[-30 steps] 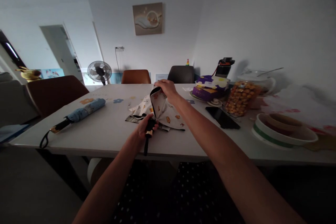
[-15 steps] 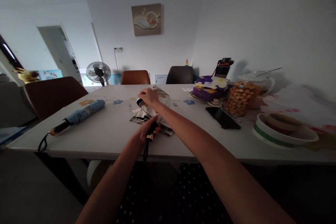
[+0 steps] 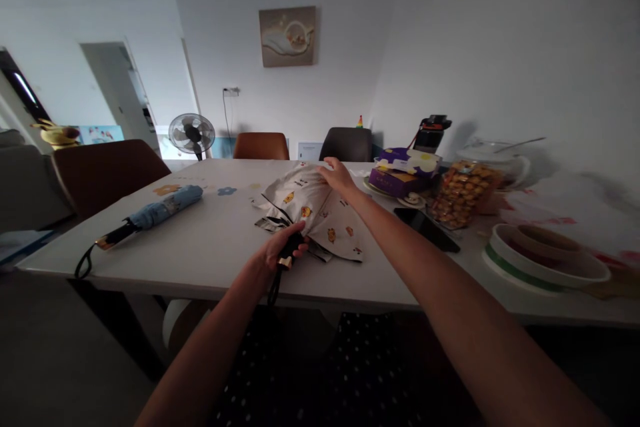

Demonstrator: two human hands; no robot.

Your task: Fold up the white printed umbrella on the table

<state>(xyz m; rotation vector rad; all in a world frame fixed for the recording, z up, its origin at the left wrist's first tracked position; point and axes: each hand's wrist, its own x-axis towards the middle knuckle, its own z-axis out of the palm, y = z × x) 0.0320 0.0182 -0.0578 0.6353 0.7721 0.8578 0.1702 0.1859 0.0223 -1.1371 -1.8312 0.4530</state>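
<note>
Wrapped round the black handle point(image 3: 290, 251) of a pale umbrella, the person's left hand point(image 3: 278, 249) holds it near the table's front edge, a strap point(image 3: 273, 289) hanging below. Beyond lies the patterned canopy point(image 3: 320, 208) on the white table point(image 3: 215, 247), collapsed but fanned out in loose folds; it is not wound round its shaft. At its far side, the right hand point(image 3: 338, 177) reaches the fabric; whether it pinches any cannot be told. Off to the left, a blue umbrella point(image 3: 167, 205) already lies furled into a slim bundle. Farther back stands a brown chair point(image 3: 261, 146).
</note>
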